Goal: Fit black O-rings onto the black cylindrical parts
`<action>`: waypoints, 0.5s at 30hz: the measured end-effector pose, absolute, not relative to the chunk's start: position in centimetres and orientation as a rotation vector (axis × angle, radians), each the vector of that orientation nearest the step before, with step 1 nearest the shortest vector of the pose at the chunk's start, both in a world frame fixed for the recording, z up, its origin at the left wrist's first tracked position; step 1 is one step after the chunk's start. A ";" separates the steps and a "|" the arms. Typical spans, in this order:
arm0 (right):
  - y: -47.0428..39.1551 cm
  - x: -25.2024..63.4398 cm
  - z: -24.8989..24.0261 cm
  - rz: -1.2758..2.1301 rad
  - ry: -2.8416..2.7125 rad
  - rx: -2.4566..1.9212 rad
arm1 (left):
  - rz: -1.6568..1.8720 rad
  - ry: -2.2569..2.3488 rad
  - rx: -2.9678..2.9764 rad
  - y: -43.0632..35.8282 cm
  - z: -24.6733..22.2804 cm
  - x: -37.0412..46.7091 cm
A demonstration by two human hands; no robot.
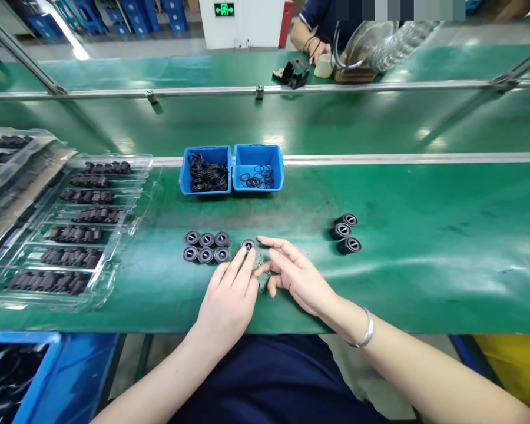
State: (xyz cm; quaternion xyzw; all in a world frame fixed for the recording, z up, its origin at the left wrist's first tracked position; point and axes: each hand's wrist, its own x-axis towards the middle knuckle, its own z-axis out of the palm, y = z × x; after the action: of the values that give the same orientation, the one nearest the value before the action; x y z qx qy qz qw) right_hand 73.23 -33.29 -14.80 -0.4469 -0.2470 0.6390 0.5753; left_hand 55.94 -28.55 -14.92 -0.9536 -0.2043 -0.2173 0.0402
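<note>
A short black cylindrical part (248, 242) with a ringed top stands on the green work surface in front of me. The index and middle fingertips of my left hand (228, 299) press on its near edge, holding it against the table. My right hand (299, 275) is just to the right, fingers spread and curved, with nothing visible in them. Left of the held part, several like black parts (206, 239) stand in two close rows, slots facing up. Three more black cylinders (348, 245) are grouped farther right. Small dark specks lie under my hands.
Behind are two blue bins, one (185, 176) heaped with black rubber rings, the other (280, 176) holding fewer rings. Clear trays (136, 203) of black parts lie left; a blue crate (70, 377) sits lower left. Beyond a metal rail (203, 92), another person's hand (318, 52) works.
</note>
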 end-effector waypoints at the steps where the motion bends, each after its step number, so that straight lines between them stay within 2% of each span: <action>1: -33.4 73.2 -14.9 1.454 -0.591 -1.048 | -0.669 -0.650 -2.910 -28.3 -14.9 56.1; 9: -34.5 73.3 -15.7 1.279 -0.880 -1.088 | -0.650 -0.730 -2.842 -28.1 -14.9 55.9; 15: -37.6 75.7 -14.8 0.671 -1.241 -1.397 | -0.607 -0.761 -2.862 -27.6 -15.1 55.5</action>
State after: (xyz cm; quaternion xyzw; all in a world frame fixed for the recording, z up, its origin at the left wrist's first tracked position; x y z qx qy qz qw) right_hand 75.68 -37.62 -14.82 -0.5892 -0.5237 0.2830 0.5464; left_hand 55.54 -27.59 -15.12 -0.9451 -0.2512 -0.2005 0.0595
